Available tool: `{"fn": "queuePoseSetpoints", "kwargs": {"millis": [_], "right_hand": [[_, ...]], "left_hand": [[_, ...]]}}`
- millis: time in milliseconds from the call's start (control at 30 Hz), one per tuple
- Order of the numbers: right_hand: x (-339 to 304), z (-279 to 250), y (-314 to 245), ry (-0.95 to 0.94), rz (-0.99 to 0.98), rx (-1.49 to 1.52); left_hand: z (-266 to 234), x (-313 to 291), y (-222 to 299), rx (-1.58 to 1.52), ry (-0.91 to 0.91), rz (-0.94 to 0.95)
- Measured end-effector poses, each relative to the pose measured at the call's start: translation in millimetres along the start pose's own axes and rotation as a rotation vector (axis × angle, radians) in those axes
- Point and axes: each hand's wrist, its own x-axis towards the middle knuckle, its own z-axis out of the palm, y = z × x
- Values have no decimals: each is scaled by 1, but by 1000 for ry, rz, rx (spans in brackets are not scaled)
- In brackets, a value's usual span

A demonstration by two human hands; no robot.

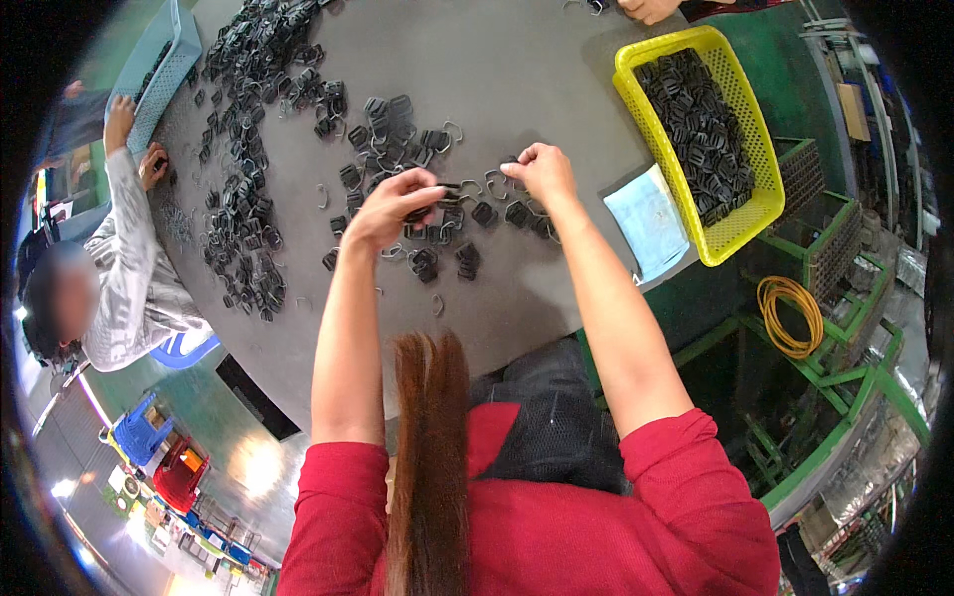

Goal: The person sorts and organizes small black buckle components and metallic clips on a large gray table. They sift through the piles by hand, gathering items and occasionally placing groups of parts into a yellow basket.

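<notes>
My left hand [390, 209] is closed in a pinch on a small black plastic piece [449, 188] that sticks out past its fingertips. A little to the right, my right hand [545, 177] has its thumb and fingers pressed together on a small dark piece, partly hidden by the fingers. Between and around both hands lie black ribbed plastic pieces [467, 260], several with bent metal wire hooks [454, 130]. A loose wire hook [437, 305] rests nearer to me on the grey tabletop [537, 89].
A yellow perforated basket [708, 149] full of black pieces stands at the right, beside a light blue cloth [646, 223]. A long heap of black pieces [243, 189] runs along the left. A co-worker's hand [154, 166] works near a pale blue basket [164, 74]; another person's hand [651, 8] shows at the far edge.
</notes>
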Motion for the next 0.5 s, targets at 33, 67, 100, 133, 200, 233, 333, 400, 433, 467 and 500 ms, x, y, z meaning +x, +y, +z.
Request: {"fn": "queuePoseSetpoints", "kwargs": {"millis": [33,67,100,133,200,233,333,400,433,467,500], "right_hand": [[-2,-6,-8,-138,22,182],[-8,-23,-12,-336,155,380],[-13,-35,-1,-513,97,628],[-31,-46,-6,-529,122,817],[-47,-53,-11,-570,130,918],[-45,-50,-3,-578,110,834],[-43,-25,3,-410,7,119],[-67,-4,-10,-73,-247,-390],[-65,7,-2,-8,-332,-436],[-65,11,8,22,-331,-390],[-68,13,8,40,-338,-340]], "left_hand": [[-11,-17,-2,-140,-42,32],[-17,-34,-4,-254,-70,75],[-13,-48,0,-359,-33,105],[-11,-52,1,-380,-2,113],[-9,-54,-8,-327,90,67],[-5,-44,-9,-247,133,12],[20,-13,-23,27,82,-33],[47,2,-37,578,340,47],[63,8,-43,931,488,189],[77,12,-48,1136,539,202],[83,14,-52,1197,572,252]]}}
